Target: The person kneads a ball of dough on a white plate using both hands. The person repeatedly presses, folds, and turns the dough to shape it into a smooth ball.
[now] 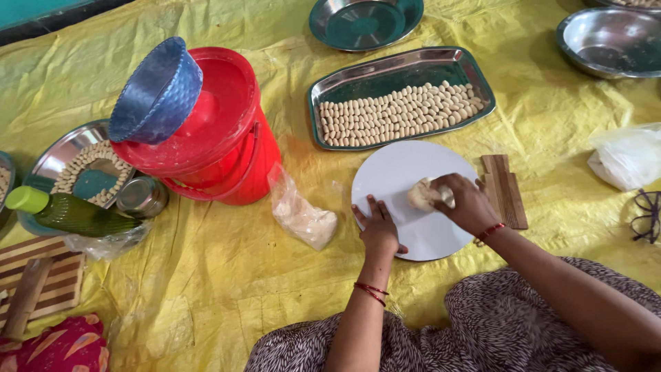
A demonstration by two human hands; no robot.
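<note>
A round white board (399, 172) lies on the yellow sheet in front of me. My right hand (465, 203) grips a pale lump of dough (421, 195) on the board's right part. My left hand (377, 227) rests flat on the board's near left edge, fingers together, holding nothing. Just beyond the board sits a rectangular steel tray (330, 86) filled with rows of small pale dough pieces (396, 116).
A red bucket (234, 162) with a blue bowl (157, 93) on top stands at left. A plastic bag of flour (303, 219) lies beside the board. Wooden ridged pieces (506, 189), a white bag (626, 158), spectacles (646, 217), a green bottle (69, 212) and steel plates surround me.
</note>
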